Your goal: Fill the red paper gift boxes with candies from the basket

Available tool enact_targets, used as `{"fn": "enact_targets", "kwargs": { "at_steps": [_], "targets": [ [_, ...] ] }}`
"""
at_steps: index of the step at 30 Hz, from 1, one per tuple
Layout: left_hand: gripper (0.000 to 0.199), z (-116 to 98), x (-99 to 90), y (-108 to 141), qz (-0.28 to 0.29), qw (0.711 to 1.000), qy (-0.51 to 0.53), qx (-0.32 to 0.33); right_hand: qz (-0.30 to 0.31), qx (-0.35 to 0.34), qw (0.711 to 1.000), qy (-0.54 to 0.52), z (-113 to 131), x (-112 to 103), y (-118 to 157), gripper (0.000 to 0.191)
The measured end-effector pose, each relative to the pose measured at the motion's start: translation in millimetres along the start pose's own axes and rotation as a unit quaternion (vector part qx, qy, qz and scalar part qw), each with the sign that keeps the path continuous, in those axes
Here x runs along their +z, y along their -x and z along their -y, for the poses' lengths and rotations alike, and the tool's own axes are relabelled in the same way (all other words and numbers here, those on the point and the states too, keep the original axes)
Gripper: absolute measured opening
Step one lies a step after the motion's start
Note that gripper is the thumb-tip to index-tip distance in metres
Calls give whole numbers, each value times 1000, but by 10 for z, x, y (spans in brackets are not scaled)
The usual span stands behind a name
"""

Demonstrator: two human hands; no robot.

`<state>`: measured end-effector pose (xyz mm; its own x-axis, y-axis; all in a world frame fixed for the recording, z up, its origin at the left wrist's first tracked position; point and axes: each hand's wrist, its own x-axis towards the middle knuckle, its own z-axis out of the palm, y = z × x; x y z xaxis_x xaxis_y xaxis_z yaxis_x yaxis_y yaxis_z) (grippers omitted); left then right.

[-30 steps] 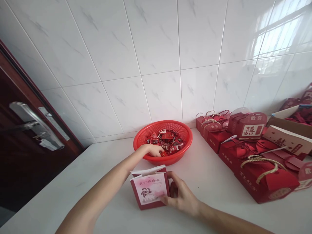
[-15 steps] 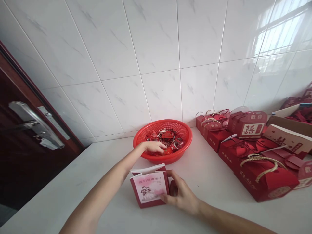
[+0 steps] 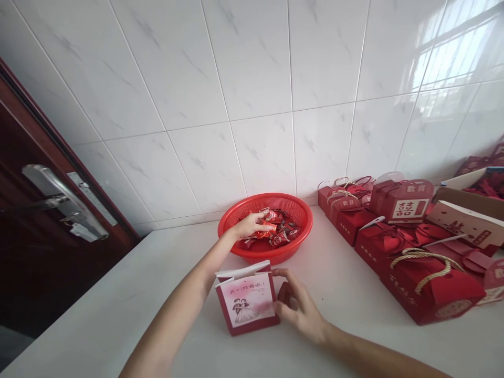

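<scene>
My left hand [image 3: 251, 226] is inside the red plastic basket [image 3: 227, 223], its fingers closed on an orange-red wrapped candy [image 3: 266, 229]. Other candies [image 3: 280, 239] in red wrappers lie around it. In front of the basket a small red paper gift box [image 3: 249, 307] stands upright, its top unfolded; a pink panel with a drawn wedding couple faces me. My right hand [image 3: 297, 304] is at the box's right side, index finger by the upper corner and thumb at the front edge, fingers curled against it. Its other fingertips are partly hidden.
Several red gift boxes [image 3: 429, 283] with cord handles line the table's right side, one box [image 3: 403, 202] stacked on top. A cardboard carton [image 3: 468, 197] is at far right. The tiled wall [image 3: 260, 152] rises behind; a door with a handle [image 3: 65, 202] is at left.
My left hand has lifted slightly and now shows the orange-red candy in its fingers. My right thumb has slid from the box's front panel to its right edge.
</scene>
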<state>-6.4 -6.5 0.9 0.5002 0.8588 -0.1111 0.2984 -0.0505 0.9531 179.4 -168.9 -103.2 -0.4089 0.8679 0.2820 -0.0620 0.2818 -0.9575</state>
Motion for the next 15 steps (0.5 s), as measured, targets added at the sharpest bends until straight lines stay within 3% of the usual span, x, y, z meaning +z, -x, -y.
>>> {"fn": "enact_targets", "kwargs": {
  "at_steps": [4, 7, 10, 12, 15],
  "targets": [
    [61, -74, 20, 64, -27, 998, -53, 33, -111, -125, 983, 70, 124, -156, -105, 30],
    [53, -111, 36, 103, -13, 997, -55, 48, -157, -182, 960, 142, 328, -357, -410, 23],
    [52, -115, 33, 108, -19, 996, -54, 66, -157, -137, 951, 230, 506, -557, -864, 15],
    [52, -111, 24, 102, -34, 994, -59, 80, -113, -52, 957, 261, 563, -646, -1157, 22],
    [54, -110, 19, 102, -57, 991, -66, 100, -71, -13, 966, 248, 568, -691, -1460, 32]
  ]
}}
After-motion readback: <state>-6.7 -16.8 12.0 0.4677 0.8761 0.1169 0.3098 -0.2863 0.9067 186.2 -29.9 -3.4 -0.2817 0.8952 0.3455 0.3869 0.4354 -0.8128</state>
